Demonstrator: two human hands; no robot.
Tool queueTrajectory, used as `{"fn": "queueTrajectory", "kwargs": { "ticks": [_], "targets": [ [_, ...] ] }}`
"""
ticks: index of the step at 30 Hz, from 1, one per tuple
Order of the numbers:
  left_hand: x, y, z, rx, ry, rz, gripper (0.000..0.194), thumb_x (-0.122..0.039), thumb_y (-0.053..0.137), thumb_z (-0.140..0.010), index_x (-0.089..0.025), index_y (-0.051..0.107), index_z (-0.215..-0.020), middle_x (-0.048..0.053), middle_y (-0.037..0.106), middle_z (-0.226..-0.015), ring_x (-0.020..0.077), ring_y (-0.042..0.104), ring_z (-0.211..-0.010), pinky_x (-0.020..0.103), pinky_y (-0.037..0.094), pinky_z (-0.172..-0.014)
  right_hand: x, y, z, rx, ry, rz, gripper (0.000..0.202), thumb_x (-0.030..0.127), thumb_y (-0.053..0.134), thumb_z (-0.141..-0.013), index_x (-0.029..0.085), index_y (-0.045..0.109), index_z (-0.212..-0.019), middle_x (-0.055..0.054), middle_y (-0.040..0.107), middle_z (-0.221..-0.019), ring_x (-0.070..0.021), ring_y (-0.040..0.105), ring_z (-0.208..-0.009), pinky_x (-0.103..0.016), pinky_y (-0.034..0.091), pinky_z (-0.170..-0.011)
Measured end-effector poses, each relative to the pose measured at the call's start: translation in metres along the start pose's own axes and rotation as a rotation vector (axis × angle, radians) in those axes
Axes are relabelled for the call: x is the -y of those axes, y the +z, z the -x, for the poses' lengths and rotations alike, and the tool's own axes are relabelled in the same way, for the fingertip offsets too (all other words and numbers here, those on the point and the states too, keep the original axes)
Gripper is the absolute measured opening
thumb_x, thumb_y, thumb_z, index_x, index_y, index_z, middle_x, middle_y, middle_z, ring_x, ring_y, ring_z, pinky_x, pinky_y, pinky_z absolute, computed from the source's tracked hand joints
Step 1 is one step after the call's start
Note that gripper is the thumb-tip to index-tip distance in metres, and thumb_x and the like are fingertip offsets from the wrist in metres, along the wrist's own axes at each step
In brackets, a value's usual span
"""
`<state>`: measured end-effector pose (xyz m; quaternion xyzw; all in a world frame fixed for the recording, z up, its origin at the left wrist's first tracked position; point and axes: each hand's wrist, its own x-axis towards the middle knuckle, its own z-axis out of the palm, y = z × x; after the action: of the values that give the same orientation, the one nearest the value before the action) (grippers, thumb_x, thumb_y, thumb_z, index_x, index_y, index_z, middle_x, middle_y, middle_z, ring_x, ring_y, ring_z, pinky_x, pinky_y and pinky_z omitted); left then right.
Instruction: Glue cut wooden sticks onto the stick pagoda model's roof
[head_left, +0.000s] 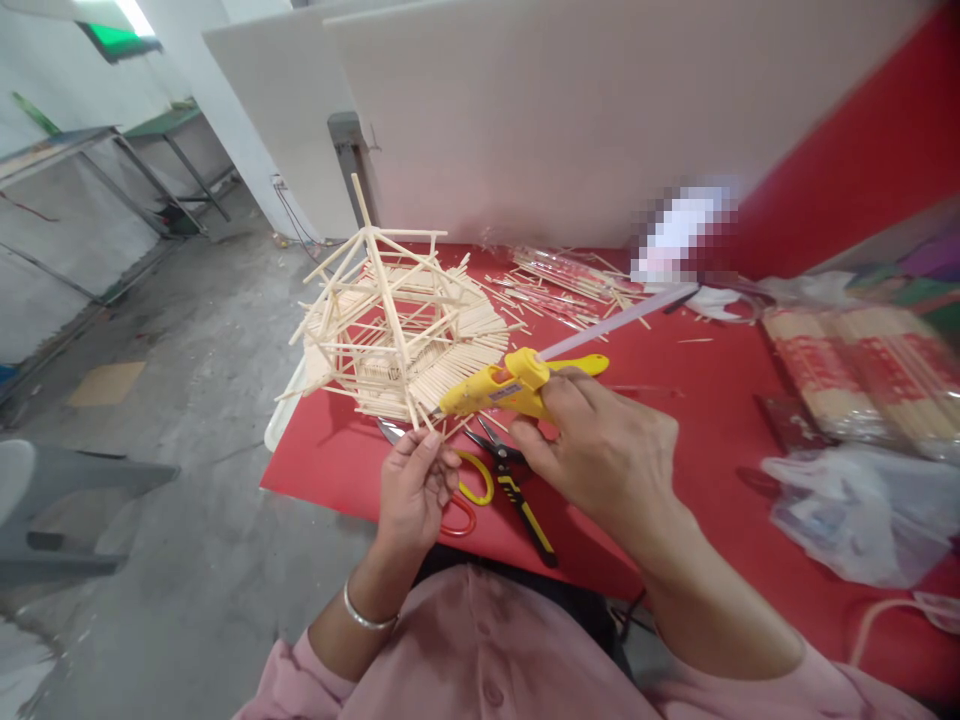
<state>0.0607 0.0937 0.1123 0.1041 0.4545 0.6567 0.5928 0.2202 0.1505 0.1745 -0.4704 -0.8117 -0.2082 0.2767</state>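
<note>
A pavilion-like model of pale wooden sticks [390, 310] stands at the left of the red table. My left hand [420, 480] is closed at its front lower edge, fingertips pinched on a thin wooden stick [416, 412]. My right hand [604, 440] grips a yellow glue gun [517, 385] with a long translucent glue stick [600, 325] in its back. The gun's nozzle points left, close to the sticks just above my left fingertips; whether it touches them is too small to tell. Scissors with yellow and red handles [474, 478] lie partly behind my left hand.
Black-and-yellow cutters [525, 505] lie between my hands on the red table [697, 400]. Loose sticks and opened packets [562, 285] are at the back. Bundled sticks [862, 370] and a clear plastic bag [862, 510] sit at the right. A grey stool [67, 500] stands left.
</note>
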Motion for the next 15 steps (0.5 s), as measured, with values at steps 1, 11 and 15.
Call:
{"fn": "queueTrajectory", "kwargs": {
  "ticks": [1, 11, 15],
  "targets": [
    [0.0000, 0.0003, 0.0001, -0.001, 0.002, -0.001, 0.038, -0.039, 0.086, -0.063, -0.016, 0.057, -0.074, -0.003, 0.065, -0.056, 0.0057, 0.053, -0.038, 0.013, 0.032, -0.034, -0.0004, 0.0000, 0.0008, 0.010, 0.008, -0.001, 0.027, 0.034, 0.051, -0.089, 0.015, 0.069, -0.094, -0.006, 0.071, -0.079, -0.0139, 0.058, -0.059, -0.025, 0.029, -0.051],
    [0.0025, -0.0013, -0.0008, 0.023, 0.025, 0.010, 0.036, -0.039, 0.085, -0.066, -0.016, 0.059, -0.074, -0.003, 0.065, -0.057, 0.0053, 0.054, -0.039, 0.014, 0.033, -0.036, -0.0032, -0.0010, 0.0044, -0.062, -0.027, 0.010, 0.024, 0.032, 0.053, -0.087, 0.014, 0.068, -0.093, -0.004, 0.069, -0.073, -0.0131, 0.058, -0.056, -0.025, 0.031, -0.049],
    [0.0032, -0.0010, -0.0010, 0.015, 0.026, 0.015, 0.036, -0.039, 0.085, -0.067, -0.016, 0.058, -0.074, -0.003, 0.064, -0.057, 0.0050, 0.054, -0.039, 0.013, 0.033, -0.036, -0.0029, 0.0025, 0.0077, -0.047, 0.009, 0.033, 0.023, 0.034, 0.054, -0.085, 0.016, 0.067, -0.089, -0.003, 0.066, -0.070, -0.0128, 0.056, -0.055, -0.025, 0.029, -0.049]
  ]
}}
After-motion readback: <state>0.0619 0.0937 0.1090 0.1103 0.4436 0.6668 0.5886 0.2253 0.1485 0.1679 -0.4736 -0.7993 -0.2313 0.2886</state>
